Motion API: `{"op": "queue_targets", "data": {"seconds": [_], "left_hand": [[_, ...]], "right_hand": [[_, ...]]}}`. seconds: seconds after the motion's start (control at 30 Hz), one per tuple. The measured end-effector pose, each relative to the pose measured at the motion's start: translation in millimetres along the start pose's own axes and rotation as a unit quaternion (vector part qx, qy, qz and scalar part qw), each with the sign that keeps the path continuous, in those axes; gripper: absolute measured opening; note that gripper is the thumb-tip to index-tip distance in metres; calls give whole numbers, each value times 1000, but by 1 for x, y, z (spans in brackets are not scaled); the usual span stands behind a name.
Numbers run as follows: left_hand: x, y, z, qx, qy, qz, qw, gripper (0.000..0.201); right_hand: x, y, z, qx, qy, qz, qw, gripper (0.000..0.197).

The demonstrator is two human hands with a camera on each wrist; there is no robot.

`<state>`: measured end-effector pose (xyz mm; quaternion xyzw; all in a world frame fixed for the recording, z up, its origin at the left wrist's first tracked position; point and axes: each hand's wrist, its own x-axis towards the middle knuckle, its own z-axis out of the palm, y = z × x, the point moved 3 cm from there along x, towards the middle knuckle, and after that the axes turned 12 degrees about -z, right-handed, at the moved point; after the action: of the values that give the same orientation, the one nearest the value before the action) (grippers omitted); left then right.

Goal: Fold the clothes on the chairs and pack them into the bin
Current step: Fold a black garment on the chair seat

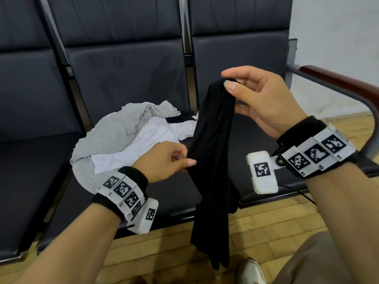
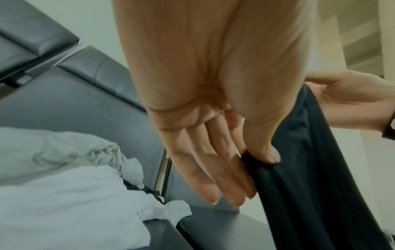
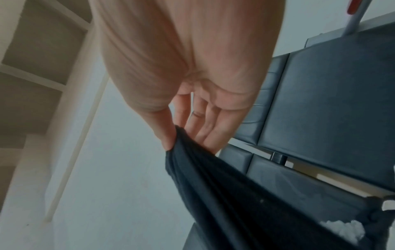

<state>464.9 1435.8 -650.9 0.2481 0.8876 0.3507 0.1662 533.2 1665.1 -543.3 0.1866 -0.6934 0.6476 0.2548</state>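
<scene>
Item: black garment [image 1: 213, 152], long and bunched into a narrow hanging strip. We hold it in front of the chairs, above the near edge of the right-hand seat; its lower end hangs down past the seat edge toward the wooden floor [image 1: 266, 226].

Upper hold: our right hand [image 1: 260, 101] pinches the top end of the garment between thumb and forefinger, the cloth gathered at the fingertips; the other fingers lie loosely extended behind it. The right wrist view shows the fabric [image 3: 245, 194] falling away from the thumb tip.

Lower hold: our left hand [image 1: 164, 160] pinches the garment's left edge partway down, thumb pressed against the forefinger with a fold of cloth between. In the left wrist view the remaining fingers [image 2: 213, 169] lie straight alongside the fabric [image 2: 310, 169].

Also present: a crumpled grey garment [image 1: 114, 130] and a white garment [image 1: 151, 140], lying together on the middle dark padded chair [image 1: 123, 74], left of the hanging strip. A wooden armrest [image 1: 338, 78] stands at far right.
</scene>
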Motion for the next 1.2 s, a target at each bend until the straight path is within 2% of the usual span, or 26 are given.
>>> {"op": "queue_targets", "data": {"seconds": [0.07,0.17,0.23,0.27,0.33,0.4,0.47,0.53,0.6,0.67,0.77,0.87,0.93,1.03,1.07,1.2], "left_hand": [[-2,-3,-2,-12,-7,-23,1000,35],[-5,0,4,-187,-56,-84,977,29],[-10,9,8,-238,-74,-91,964,25],[-11,11,9,-197,-78,-67,975,24],[-16,15,12,-50,-99,7,994,29],[-20,18,15,56,-100,24,993,39],[-25,22,15,77,-107,-3,991,32],[-32,31,16,29,-153,-29,987,22],[-39,40,14,-9,-180,-29,983,28],[-40,42,10,19,-147,-11,989,37],[-36,35,6,63,-120,-7,991,37],[-37,31,4,127,-106,-1,986,54],[-38,37,1,65,-74,21,995,64],[-36,42,-2,-62,-45,-4,997,41],[-34,40,-2,-68,-65,-13,996,35],[-38,29,5,-143,-221,-64,963,45]], "right_hand": [[1,4,-9,-22,29,-4,999,19],[1,10,-20,-60,64,2,996,17],[1,14,-21,-80,75,4,994,16],[1,16,-21,-86,77,4,993,16],[1,17,-18,-89,78,5,993,16],[1,18,-15,-87,68,4,994,15],[1,16,-12,-81,52,-1,995,15],[0,13,-10,-57,45,-5,997,14],[-1,9,-12,-25,46,-10,999,14],[-1,8,-15,-15,49,-11,999,13],[-2,16,-15,-40,48,1,998,14],[-2,26,-11,-55,44,16,997,15],[-1,30,-11,-60,49,19,997,17],[0,37,-9,-58,63,25,996,17],[0,39,-7,-57,65,27,996,16],[0,48,-2,-67,58,36,995,17]]}}
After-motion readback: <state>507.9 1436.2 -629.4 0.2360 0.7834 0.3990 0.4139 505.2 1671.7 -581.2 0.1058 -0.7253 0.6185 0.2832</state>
